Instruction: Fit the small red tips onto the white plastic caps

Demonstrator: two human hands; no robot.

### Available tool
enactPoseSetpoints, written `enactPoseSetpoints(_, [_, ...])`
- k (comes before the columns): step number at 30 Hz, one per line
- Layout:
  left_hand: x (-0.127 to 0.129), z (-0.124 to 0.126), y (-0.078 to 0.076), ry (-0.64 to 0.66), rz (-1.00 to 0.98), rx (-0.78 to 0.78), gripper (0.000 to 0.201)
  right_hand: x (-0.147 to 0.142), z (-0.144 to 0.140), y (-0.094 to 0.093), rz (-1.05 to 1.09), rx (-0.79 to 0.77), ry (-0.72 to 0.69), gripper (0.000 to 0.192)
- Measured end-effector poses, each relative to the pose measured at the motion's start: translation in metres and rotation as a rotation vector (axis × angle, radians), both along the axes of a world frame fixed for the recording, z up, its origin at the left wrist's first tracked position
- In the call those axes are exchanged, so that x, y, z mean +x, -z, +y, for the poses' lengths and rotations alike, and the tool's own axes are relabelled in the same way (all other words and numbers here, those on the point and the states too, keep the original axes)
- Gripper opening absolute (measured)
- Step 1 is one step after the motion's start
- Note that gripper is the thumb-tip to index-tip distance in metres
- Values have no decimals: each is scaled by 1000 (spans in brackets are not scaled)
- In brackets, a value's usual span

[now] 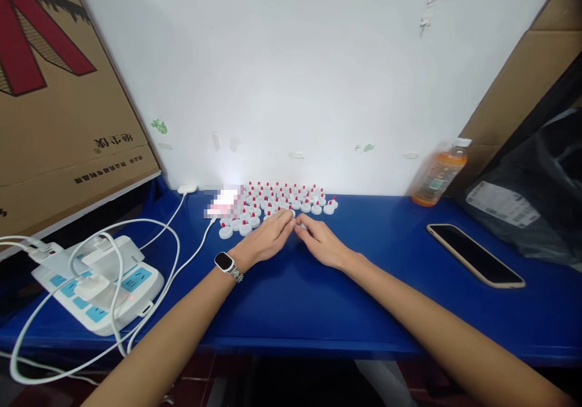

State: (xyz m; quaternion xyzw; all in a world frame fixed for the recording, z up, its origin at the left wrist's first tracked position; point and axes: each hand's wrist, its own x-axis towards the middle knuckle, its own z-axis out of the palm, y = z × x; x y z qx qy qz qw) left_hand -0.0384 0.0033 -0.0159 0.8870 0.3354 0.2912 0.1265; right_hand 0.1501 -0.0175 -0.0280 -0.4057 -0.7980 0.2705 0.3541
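My left hand (273, 235) and my right hand (321, 239) meet fingertip to fingertip at the near edge of a group of small white round caps with red tips (245, 228). Both hands are closed, with fingers bent and pressed together. A bit of white shows at the fingertips, but most of what lies between them is hidden. Several caps stand upright in loose rows behind the hands, against the wall. One cap (328, 208) at the right end of the group stands beyond my right hand. A watch (224, 261) is on my left wrist.
Left on the blue table (364, 316) lies a power strip (154, 285) with plugs and looping white cables. A blurred-out glowing device (225, 202) stands beside the caps. A phone (475, 255), an orange drink bottle (440, 173) and a dark plastic bag (536, 182) are at right.
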Motion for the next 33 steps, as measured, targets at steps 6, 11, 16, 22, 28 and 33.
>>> enactPoseSetpoints(6, [12, -3, 9, 58, -101, 81, 31, -4, -6, 0, 290, -162, -87, 25])
enactPoseSetpoints(11, [9, 4, 7, -165, -449, -84, 40, 9, 2, -3, 129, 23, 98, 22])
enactPoseSetpoints(16, [-1, 13, 9, -34, -98, -99, 24, 15, 12, 1, 16, 47, 136, 16])
enactPoseSetpoints(22, [-4, 12, 12, -7, 92, -74, 17, 12, 17, 8, 40, 212, 282, 13])
enactPoseSetpoints(28, [-6, 12, 11, -23, 33, -81, 24, 13, 20, 9, 71, 46, 296, 13])
enactPoseSetpoints(33, [-10, 18, 14, -12, 33, -147, 25, 20, 22, 11, -65, 51, 299, 11])
